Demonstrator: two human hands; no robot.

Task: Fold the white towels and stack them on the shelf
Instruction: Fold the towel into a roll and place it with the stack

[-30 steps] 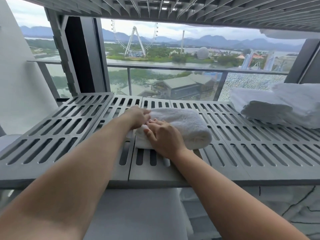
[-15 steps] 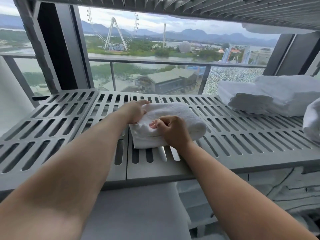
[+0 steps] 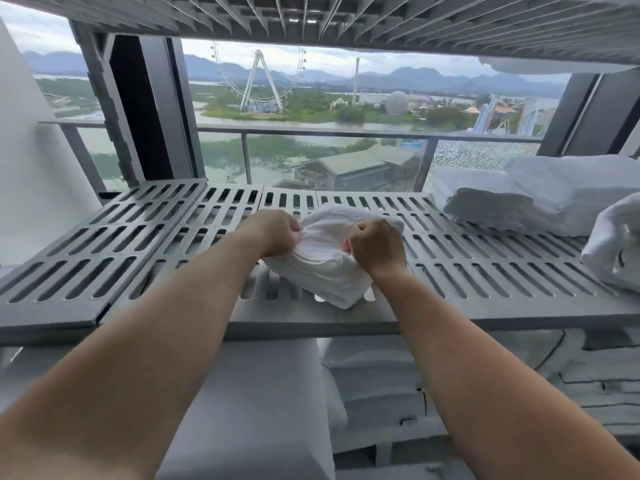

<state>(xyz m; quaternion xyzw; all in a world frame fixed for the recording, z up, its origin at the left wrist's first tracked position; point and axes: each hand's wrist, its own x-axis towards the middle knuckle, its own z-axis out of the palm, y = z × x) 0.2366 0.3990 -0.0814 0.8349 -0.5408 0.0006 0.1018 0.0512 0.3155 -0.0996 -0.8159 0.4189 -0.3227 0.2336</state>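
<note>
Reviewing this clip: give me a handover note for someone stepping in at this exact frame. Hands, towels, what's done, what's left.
Left hand: grips the left side of the middle towel.
Right hand: fingers curled into the same towel's top right.
The middle towel is a folded bundle near the front edge of the slatted shelf, its top bunched between the hands.
Done: folded towels stacked at the shelf's right; a bundled towel lies at the far right edge.
Left: tidy this fold and probably set it with the stack. White linen shows below the shelf; I cannot tell whether it needs folding.
</note>
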